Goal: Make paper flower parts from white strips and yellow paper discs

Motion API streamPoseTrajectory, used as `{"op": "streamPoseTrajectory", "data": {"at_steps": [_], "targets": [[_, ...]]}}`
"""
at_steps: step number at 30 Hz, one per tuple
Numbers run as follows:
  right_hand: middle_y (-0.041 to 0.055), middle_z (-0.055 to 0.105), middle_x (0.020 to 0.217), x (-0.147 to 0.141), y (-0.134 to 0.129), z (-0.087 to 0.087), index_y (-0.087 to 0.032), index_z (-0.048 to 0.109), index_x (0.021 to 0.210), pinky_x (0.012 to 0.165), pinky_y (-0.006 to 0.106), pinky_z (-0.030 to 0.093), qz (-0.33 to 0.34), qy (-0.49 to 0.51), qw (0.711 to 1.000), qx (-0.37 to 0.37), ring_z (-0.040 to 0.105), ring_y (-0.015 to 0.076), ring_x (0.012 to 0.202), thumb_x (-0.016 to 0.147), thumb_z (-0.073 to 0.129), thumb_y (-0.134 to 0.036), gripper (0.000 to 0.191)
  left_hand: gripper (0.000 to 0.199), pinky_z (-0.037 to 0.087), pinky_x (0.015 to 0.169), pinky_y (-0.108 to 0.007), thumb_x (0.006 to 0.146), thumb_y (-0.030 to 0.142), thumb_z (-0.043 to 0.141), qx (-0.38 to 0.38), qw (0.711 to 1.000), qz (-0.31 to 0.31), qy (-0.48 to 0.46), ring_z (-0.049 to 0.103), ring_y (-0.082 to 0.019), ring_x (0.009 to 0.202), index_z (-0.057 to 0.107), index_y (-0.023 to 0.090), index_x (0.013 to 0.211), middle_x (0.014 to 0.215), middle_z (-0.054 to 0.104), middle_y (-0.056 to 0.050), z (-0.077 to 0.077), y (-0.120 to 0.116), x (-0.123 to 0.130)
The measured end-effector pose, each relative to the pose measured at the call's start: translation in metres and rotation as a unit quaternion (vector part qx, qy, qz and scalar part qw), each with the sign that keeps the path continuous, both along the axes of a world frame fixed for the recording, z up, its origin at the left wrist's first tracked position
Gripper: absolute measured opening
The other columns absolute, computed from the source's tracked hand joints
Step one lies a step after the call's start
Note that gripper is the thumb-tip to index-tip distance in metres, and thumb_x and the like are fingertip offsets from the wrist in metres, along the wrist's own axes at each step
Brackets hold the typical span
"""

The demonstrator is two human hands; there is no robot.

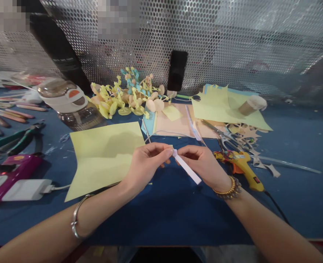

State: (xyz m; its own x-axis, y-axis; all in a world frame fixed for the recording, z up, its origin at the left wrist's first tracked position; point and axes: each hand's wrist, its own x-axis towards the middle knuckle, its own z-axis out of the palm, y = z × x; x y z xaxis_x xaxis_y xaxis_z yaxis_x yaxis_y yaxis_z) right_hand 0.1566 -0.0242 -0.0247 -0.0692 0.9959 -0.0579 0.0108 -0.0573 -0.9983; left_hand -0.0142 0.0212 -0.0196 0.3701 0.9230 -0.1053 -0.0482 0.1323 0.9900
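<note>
White strip [189, 171] | pinched between hands [145, 160] | blue tabletop [164, 215] to near edge [164, 245]

It's a craft workshop, the signs all over this blue worktop [301, 208]: yellow glue gun [245, 168] to the right, green-handled pliers [26, 140] out left, scissors [224, 137] beside cut paper scraps [250, 132], handmade-looking flowers [112, 96] towards the back, perforated metal panel [205, 29] rising behind!

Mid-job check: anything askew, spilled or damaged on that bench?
Mainly clutter on the right: cut-up paper scraps lie strewn beside the scissors and the yellow glue gun, looking untidy. No spill shows.
</note>
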Motion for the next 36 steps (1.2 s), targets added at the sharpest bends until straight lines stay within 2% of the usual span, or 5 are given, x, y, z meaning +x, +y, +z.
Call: {"op": "streamPoseTrajectory", "data": {"at_steps": [12,19,25,33,36], "targets": [[-0.0044,0.059,0.061,-0.0011,-0.0005,0.005,-0.017,0.069,0.076,0.041,0.017,0.038,-0.023,-0.034,0.999,0.034,0.047,0.004,0.044,0.075,0.074,-0.032,0.016,0.009,0.045,0.05,-0.017,0.075,0.027,0.073,0.022,1.0,-0.006,-0.002,0.054,-0.006,0.052,0.071,0.018,0.075,0.062,0.065,0.002,0.0007,-0.002,0.0009],[-0.0054,0.055,0.058,-0.0018,0.001,0.0046,-0.016,0.067,0.075,0.04,0.017,0.036,-0.031,-0.03,0.999,0.02,0.046,0.0038,0.043,0.077,0.072,-0.031,0.016,0.008,0.047,0.053,-0.016,0.078,0.026,0.07,0.035,0.999,-0.023,-0.006,0.057,-0.006,0.057,0.071,0.018,0.077,0.065,0.066,0.002,0.0024,-0.003,-0.0004],[-0.0048,0.055,0.059,-0.0031,-0.0005,0.0087,-0.016,0.065,0.071,0.041,0.017,0.038,-0.033,-0.058,0.998,0.023,0.047,0.0046,0.045,0.075,0.073,-0.033,0.019,0.012,0.045,0.05,-0.016,0.077,0.028,0.072,0.04,0.999,-0.02,0.005,0.053,-0.006,0.054,0.069,0.017,0.073,0.061,0.062,0.003,-0.002,0.0002,-0.0018],[-0.0035,0.057,0.061,-0.0031,-0.0013,0.0077,-0.016,0.066,0.073,0.042,0.018,0.039,-0.06,-0.084,0.994,0.041,0.047,0.0053,0.046,0.076,0.071,-0.03,0.016,0.016,0.043,0.046,-0.016,0.079,0.03,0.07,-0.052,0.997,-0.044,-0.037,0.053,-0.007,0.055,0.068,0.017,0.07,0.06,0.06,0.002,-0.006,0.0021,0.0005],[-0.005,0.054,0.057,-0.002,-0.0007,0.0062,-0.016,0.064,0.07,0.041,0.017,0.037,-0.066,-0.068,0.995,0.028,0.046,0.0047,0.044,0.077,0.071,-0.032,0.018,0.018,0.042,0.047,-0.017,0.079,0.031,0.069,0.01,1.0,-0.013,-0.011,0.051,-0.007,0.053,0.065,0.018,0.068,0.058,0.058,0.003,-0.005,0.0014,-0.001]]}}
